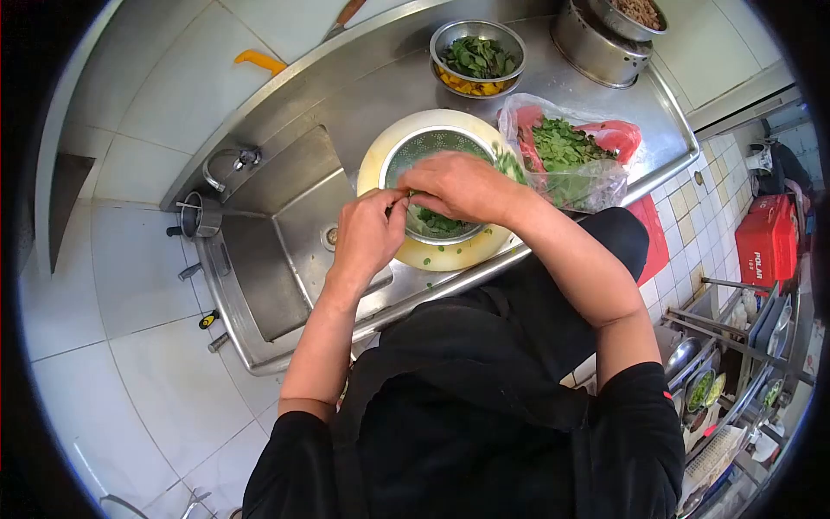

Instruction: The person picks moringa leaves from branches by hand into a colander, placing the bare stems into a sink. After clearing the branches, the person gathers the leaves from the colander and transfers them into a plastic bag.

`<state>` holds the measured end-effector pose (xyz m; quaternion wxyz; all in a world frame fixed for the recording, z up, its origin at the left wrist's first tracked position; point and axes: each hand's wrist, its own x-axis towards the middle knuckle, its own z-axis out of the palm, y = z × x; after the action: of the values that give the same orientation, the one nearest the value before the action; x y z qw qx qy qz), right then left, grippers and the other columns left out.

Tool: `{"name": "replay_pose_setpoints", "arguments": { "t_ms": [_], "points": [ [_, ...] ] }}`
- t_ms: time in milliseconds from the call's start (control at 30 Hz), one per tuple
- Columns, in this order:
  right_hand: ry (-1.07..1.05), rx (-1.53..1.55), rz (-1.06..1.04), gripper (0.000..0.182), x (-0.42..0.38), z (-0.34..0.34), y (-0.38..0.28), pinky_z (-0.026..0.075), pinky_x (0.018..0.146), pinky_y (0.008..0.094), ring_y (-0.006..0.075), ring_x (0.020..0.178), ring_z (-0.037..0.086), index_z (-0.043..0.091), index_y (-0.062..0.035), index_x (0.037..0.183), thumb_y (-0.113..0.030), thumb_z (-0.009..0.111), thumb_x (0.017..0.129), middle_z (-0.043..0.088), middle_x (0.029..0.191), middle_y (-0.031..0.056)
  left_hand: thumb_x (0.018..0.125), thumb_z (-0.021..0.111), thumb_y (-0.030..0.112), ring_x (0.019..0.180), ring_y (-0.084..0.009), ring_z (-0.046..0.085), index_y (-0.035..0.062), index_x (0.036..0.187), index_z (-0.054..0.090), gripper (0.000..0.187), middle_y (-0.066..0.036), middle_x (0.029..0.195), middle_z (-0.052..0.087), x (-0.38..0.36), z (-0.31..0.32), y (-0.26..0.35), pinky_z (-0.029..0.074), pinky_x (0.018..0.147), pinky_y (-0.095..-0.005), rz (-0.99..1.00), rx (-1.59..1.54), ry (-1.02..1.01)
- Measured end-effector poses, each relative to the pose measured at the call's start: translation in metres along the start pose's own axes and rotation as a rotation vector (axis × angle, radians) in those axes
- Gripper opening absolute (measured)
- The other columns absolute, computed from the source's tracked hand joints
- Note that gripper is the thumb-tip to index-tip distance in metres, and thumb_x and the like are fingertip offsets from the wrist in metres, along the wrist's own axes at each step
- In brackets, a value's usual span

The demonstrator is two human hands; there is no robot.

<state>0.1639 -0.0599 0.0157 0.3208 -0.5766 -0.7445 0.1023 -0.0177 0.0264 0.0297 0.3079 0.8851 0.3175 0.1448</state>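
Over a perforated metal colander [432, 141], my left hand [367, 232] pinches a thin green stem near the fingertips. My right hand [462, 186] meets it there, fingers closed, slightly smeared by motion. A blurred leafy sprig [510, 164] sticks out on the far side of my right hand and seems to be held in it. Loose green leaves [439, 223] lie inside the colander, partly hidden by my hands. The colander rests on a round yellowish board [373, 160] with small leaf bits on it. Just right is an open plastic bag [596, 186] of leafy greens [562, 145].
The steel sink basin [259, 259] with its tap [226, 164] is at left. Behind stand a bowl of dark leaves [478, 58] over yellow pieces [471, 86], and a large steel pot [596, 52]. A yellow-handled tool [259, 61] sits at the back ledge. A rack [735, 346] stands right.
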Motion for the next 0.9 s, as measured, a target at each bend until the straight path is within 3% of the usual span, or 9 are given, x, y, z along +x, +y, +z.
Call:
{"name": "replay_pose_setpoints", "arguments": {
  "t_ms": [67,133,300,467,667,733,800,867,900],
  "points": [
    [-0.038,0.057,0.055,0.02,-0.004,-0.002,0.002,0.052,0.086,0.0469,0.0347,0.092,0.067,0.067,-0.0095,0.102,-0.018,0.07,0.083,0.069,0.093,0.0105,0.091,0.066,0.013,0.082,-0.038,0.07,0.0003,0.098,0.074,0.017,-0.02,0.093,0.071,-0.003,0.004,-0.004,0.054,0.074,-0.0438,0.084,0.011,-0.026],
    [-0.03,0.004,-0.046,0.017,-0.006,-0.002,0.002,0.051,0.076,0.0495,0.0356,0.088,0.067,0.067,-0.0097,0.099,-0.018,0.07,0.084,0.069,0.091,0.012,0.091,0.066,0.013,0.083,-0.0388,0.069,0.0004,0.099,0.074,0.017,-0.021,0.094,0.071,-0.002,0.007,-0.004,0.054,0.075,-0.044,0.088,0.033,-0.041],
    [-0.055,0.115,0.047,0.016,-0.005,-0.011,0.006,0.051,0.075,0.048,0.0373,0.087,0.066,0.066,-0.0071,0.098,-0.017,0.07,0.085,0.068,0.09,0.0135,0.09,0.066,0.012,0.085,-0.0398,0.069,0.0007,0.102,0.074,0.018,-0.021,0.095,0.071,0.007,0.013,-0.001,0.054,0.076,-0.0436,0.104,0.031,-0.04],
    [-0.136,0.255,0.136,0.018,-0.007,-0.023,0.012,0.052,0.076,0.0435,0.0369,0.088,0.067,0.066,-0.0035,0.097,-0.014,0.072,0.084,0.069,0.09,0.0158,0.092,0.068,0.018,0.072,-0.0256,0.069,0.0033,0.103,0.074,0.019,-0.016,0.091,0.074,0.009,0.012,0.002,0.053,0.069,-0.0364,-0.068,-0.157,-0.194],
    [-0.237,0.503,0.23,0.017,-0.012,-0.032,0.026,0.052,0.079,0.0345,0.0205,0.086,0.068,0.071,-0.0022,0.096,-0.015,0.076,0.086,0.073,0.089,0.0102,0.093,0.068,0.02,0.07,-0.0154,0.067,0.0035,0.103,0.074,0.02,-0.011,0.087,0.074,0.006,0.008,0.007,0.052,0.067,-0.0316,-0.045,-0.174,-0.295],
    [-0.352,0.694,0.371,0.017,-0.013,-0.03,0.033,0.052,0.08,0.0322,0.0138,0.087,0.066,0.072,-0.0011,0.098,-0.014,0.076,0.087,0.073,0.089,0.0064,0.092,0.068,0.019,0.067,-0.0171,0.066,0.0027,0.102,0.074,0.02,-0.013,0.085,0.073,0.004,0.01,0.002,0.051,0.065,-0.0322,-0.052,-0.231,-0.308],
    [-0.343,0.7,0.329,0.017,-0.013,-0.03,0.038,0.052,0.078,0.0306,0.0123,0.085,0.065,0.072,-0.0004,0.098,-0.013,0.076,0.088,0.073,0.088,0.0055,0.091,0.069,0.018,0.064,-0.0188,0.065,0.0019,0.101,0.074,0.02,-0.015,0.083,0.072,0.003,0.012,-0.007,0.05,0.063,-0.0327,-0.059,-0.288,-0.321],
    [-0.335,0.706,0.285,0.016,-0.013,-0.032,0.041,0.052,0.075,0.029,0.0107,0.083,0.065,0.072,0.0002,0.098,-0.013,0.075,0.089,0.072,0.088,0.0047,0.091,0.069,0.017,0.066,-0.0126,0.063,0.0007,0.101,0.074,0.02,-0.012,0.082,0.073,0.002,0.012,-0.017,0.05,0.064,-0.0305,-0.06,-0.373,-0.347],
    [-0.375,0.757,0.374,0.015,-0.012,-0.036,0.039,0.052,0.071,0.0273,0.0097,0.08,0.064,0.072,0.0005,0.099,-0.011,0.075,0.09,0.072,0.088,0.0044,0.091,0.069,0.017,0.066,-0.0126,0.063,0.0007,0.101,0.074,0.02,-0.012,0.082,0.073,0.002,0.01,-0.019,0.05,0.064,-0.0305,-0.058,-0.373,-0.347]
  ]
}}
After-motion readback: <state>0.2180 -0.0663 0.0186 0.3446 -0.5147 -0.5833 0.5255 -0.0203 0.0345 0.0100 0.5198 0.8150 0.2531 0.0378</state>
